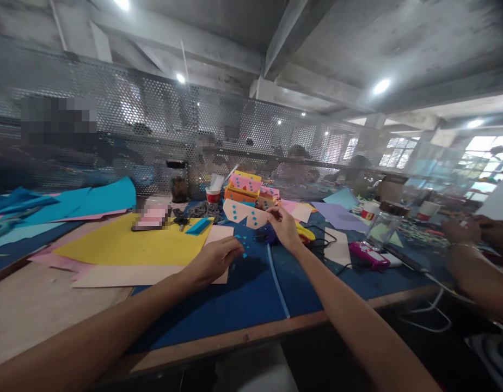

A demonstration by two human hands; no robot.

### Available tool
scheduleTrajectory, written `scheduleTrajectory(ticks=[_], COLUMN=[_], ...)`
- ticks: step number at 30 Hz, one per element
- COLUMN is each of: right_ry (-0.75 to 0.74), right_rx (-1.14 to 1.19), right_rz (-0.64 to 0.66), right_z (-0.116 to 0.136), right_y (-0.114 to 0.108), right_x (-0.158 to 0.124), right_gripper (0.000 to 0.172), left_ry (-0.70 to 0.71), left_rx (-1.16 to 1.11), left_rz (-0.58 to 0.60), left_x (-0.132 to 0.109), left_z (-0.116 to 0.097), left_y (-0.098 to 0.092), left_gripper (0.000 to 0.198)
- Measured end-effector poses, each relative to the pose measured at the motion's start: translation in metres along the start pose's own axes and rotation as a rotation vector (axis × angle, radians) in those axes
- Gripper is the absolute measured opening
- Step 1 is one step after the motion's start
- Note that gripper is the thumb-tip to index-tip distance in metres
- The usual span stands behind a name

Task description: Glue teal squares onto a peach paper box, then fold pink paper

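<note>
Between thumb and fingers, my right hand [283, 224] pinches the edge of a pale peach cut-out [244, 214] dotted with small blue diamonds. It is held up above the blue work mat [251, 294]. My left hand [219, 257] is low over the mat, its fingers pressed together; whatever is in them, if anything, is hidden. Tiny blue cut pieces [244, 244] lie scattered by its fingertips. Behind the cut-out is a pile of decorated pieces [243, 185] in orange, pink and yellow.
Yellow [141, 239] and blue sheets [92, 201] cover the left side, with scissors [10, 220] at the far left. A paper cup [213, 194] and dark jar [178, 182] stand behind. Rightward are a glass jar [382, 231], pink device [369, 256] and another person's arm [467, 267].
</note>
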State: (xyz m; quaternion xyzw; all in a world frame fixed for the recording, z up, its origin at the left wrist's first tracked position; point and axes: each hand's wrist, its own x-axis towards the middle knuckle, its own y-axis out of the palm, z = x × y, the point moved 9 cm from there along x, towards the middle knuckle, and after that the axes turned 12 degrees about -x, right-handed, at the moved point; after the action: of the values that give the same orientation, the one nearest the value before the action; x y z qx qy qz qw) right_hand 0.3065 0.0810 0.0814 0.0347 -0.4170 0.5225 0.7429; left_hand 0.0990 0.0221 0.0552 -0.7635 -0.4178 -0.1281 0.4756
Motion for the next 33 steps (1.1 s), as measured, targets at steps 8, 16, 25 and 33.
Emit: scheduleTrajectory(ticks=[8,16,25,33], right_ry=[-0.013,-0.019,-0.011,-0.012], right_rx=[-0.022,-0.04,-0.042,-0.036], right_rz=[0.004,0.006,-0.017,-0.054], right_z=[0.005,0.002,0.0,0.006], right_y=[0.0,0.0,-0.002,-0.011], right_x=[-0.002,-0.001,0.001,0.002], right_gripper=[0.022,0.022,0.022,0.024], left_ry=[-0.081,-0.194,-0.23,-0.342], left_rx=[0.001,0.0,-0.066,-0.237], left_rz=[0.008,0.056,-0.11,-0.284], left_x=[-0.001,-0.003,-0.005,-0.006], left_z=[0.01,0.017,0.012,0.032], left_y=[0.002,0.005,-0.009,-0.022], left_gripper=[0.034,0.051,0.056,0.05])
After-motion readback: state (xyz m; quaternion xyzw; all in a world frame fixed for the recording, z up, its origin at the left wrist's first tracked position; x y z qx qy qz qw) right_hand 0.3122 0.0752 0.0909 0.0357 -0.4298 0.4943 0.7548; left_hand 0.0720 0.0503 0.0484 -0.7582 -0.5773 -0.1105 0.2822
